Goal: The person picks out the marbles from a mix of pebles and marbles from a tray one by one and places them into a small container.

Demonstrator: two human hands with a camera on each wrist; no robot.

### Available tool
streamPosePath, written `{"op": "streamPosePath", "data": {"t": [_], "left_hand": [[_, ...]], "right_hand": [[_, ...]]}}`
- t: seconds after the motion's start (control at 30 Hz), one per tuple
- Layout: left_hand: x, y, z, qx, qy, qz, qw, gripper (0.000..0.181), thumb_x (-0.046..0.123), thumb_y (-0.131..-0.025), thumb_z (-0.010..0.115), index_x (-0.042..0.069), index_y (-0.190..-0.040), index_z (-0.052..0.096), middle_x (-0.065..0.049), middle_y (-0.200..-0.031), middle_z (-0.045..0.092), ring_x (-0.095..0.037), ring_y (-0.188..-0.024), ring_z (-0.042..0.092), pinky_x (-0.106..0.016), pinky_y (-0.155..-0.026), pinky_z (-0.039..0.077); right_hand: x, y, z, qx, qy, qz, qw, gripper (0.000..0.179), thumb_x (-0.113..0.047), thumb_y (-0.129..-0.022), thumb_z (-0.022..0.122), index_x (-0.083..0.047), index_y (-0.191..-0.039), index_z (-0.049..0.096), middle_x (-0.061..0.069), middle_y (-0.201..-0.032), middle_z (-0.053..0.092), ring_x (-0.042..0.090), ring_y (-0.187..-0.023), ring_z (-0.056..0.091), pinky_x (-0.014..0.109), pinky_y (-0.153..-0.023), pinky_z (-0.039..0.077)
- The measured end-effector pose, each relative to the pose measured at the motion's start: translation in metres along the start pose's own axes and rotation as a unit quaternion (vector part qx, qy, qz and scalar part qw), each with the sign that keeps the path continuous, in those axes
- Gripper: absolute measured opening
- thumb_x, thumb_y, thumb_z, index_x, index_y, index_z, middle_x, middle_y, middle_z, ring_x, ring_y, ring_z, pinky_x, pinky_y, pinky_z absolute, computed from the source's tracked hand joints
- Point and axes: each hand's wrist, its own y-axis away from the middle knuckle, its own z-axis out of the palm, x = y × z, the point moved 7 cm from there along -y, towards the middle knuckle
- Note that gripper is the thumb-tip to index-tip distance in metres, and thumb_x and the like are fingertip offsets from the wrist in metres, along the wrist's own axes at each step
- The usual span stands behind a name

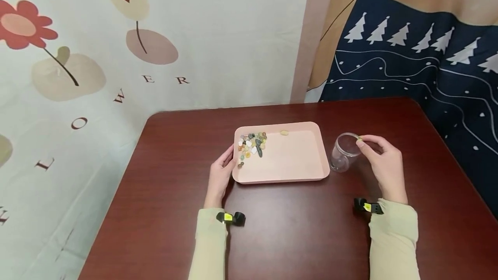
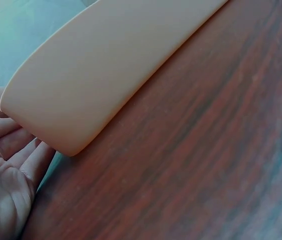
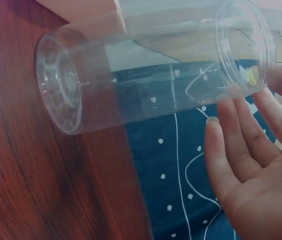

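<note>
A pink rectangular tray (image 1: 288, 159) lies on the table, with several small polished stones (image 1: 253, 143) gathered at its left side and one yellowish stone (image 1: 284, 132) near its far edge. My left hand (image 1: 221, 175) holds the tray's left edge; in the left wrist view its fingers lie along and below the tray wall (image 2: 80, 80). Right of the tray stands a clear, lidless jar (image 1: 339, 159). At the jar's rim, my right hand (image 1: 383, 163) pinches a yellow-green stone (image 3: 253, 75) between thumb and index finger, the other fingers close to the jar's neck.
The dark reddish-brown table (image 1: 295, 232) carries the tray and jar. Behind it hangs a pale cloth (image 1: 233, 46) with flowers and letters, and at the right a dark blue cloth (image 1: 389, 64) with white trees. Each wrist wears a small black camera (image 1: 233, 218).
</note>
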Motion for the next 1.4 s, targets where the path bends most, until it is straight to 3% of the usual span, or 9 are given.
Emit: {"op": "streamPosePath", "data": {"t": [0.13, 0.37, 0.5, 0.7, 0.97, 1.4], "left_hand": [[-0.001, 0.003, -0.001, 0.005, -0.008, 0.004, 1.0, 0.041, 0.007, -0.088, 0.055, 0.014, -0.128, 0.051, -0.002, -0.13, 0.047, -0.01, -0.119, 0.043, -0.023, -0.091, 0.04], [0.024, 0.006, 0.008, -0.005, -0.006, -0.015, 0.9999, 0.043, 0.002, -0.088, 0.053, 0.005, -0.13, 0.046, -0.008, -0.133, 0.044, -0.013, -0.12, 0.041, -0.022, -0.091, 0.039], [0.024, 0.005, 0.01, -0.004, -0.004, -0.017, 0.9998, 0.043, 0.001, -0.088, 0.052, 0.005, -0.13, 0.046, -0.009, -0.133, 0.044, -0.014, -0.121, 0.041, -0.023, -0.091, 0.04], [0.019, 0.002, 0.008, -0.004, -0.011, -0.02, 0.9997, 0.042, 0.0, -0.088, 0.051, 0.006, -0.13, 0.047, -0.011, -0.133, 0.043, -0.016, -0.122, 0.04, -0.023, -0.092, 0.039], [0.002, 0.002, 0.001, 0.01, -0.004, -0.023, 0.9997, 0.041, 0.005, -0.088, 0.054, 0.014, -0.128, 0.051, -0.001, -0.13, 0.047, -0.009, -0.118, 0.043, -0.022, -0.091, 0.039], [0.0, 0.001, 0.002, 0.014, -0.01, -0.009, 0.9998, 0.041, 0.007, -0.087, 0.055, 0.014, -0.127, 0.051, -0.003, -0.13, 0.047, -0.013, -0.118, 0.044, -0.025, -0.091, 0.041]], "right_hand": [[0.001, 0.003, -0.001, -0.001, -0.003, 0.006, 1.0, 0.038, -0.037, -0.081, 0.063, -0.015, -0.113, 0.061, 0.001, -0.108, 0.059, 0.013, -0.095, 0.053, 0.013, -0.07, 0.044], [-0.004, -0.001, -0.002, 0.0, 0.005, -0.004, 1.0, 0.038, -0.035, -0.081, 0.063, -0.015, -0.113, 0.062, 0.0, -0.107, 0.059, 0.011, -0.094, 0.054, 0.013, -0.07, 0.043], [-0.003, 0.0, -0.004, -0.002, 0.001, 0.0, 1.0, 0.038, -0.035, -0.082, 0.062, -0.015, -0.114, 0.06, 0.001, -0.107, 0.058, 0.013, -0.095, 0.053, 0.013, -0.07, 0.043], [0.0, 0.002, -0.003, -0.001, 0.0, 0.005, 1.0, 0.038, -0.036, -0.082, 0.062, -0.015, -0.114, 0.06, 0.0, -0.107, 0.058, 0.013, -0.095, 0.052, 0.013, -0.07, 0.042], [-0.001, 0.0, 0.001, -0.009, 0.0, -0.009, 0.9999, 0.038, -0.035, -0.083, 0.061, -0.015, -0.114, 0.06, 0.0, -0.107, 0.058, 0.012, -0.095, 0.052, 0.012, -0.071, 0.042], [0.0, -0.001, 0.001, -0.01, 0.004, -0.018, 0.9998, 0.037, -0.035, -0.083, 0.061, -0.016, -0.114, 0.06, 0.001, -0.108, 0.058, 0.011, -0.096, 0.053, 0.012, -0.073, 0.043]]}}
